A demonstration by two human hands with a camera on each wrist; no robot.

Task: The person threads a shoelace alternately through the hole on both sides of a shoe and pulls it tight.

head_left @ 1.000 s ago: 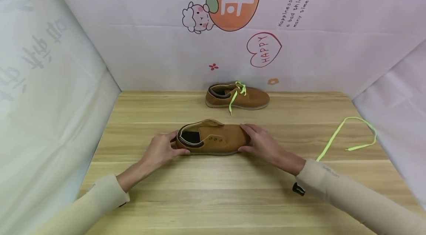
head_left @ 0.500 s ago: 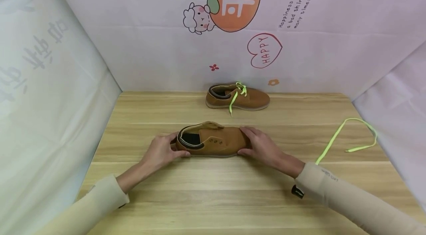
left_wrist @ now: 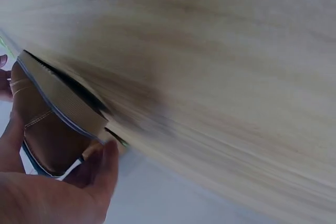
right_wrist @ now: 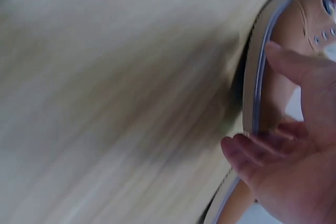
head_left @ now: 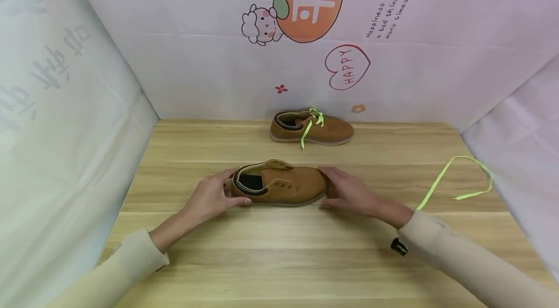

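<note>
fingers of the left hand [head_left: 209, 195] wrap behind the heel of the near shoe [head_left: 303, 187], thumb along its front side, gripping it; those of the right hand [head_left: 351, 195] curve loosely about the toe without a firm hold, and whether any fingertip touches it i cannot tell. the shoe sits upright mid-table, toe to the right, its visible eyelets [head_left: 283, 185] unlaced. to steady it well, i'd hold the heel low, sole flat on the table [head_left: 279, 264], and ease the right hand off sideways so the toe doesn't twist. behind, the far shoe [head_left: 338, 131], with a tied green lace [head_left: 306, 134], stands close to the back sheet [head_left: 209, 80], so room that way looks limited; toward the person the boards run wider. at the right, the loose lace [head_left: 432, 188] passes out of sight behind the right sleeve [head_left: 441, 240], so lifting that arm seems safer than sweeping it.
</note>
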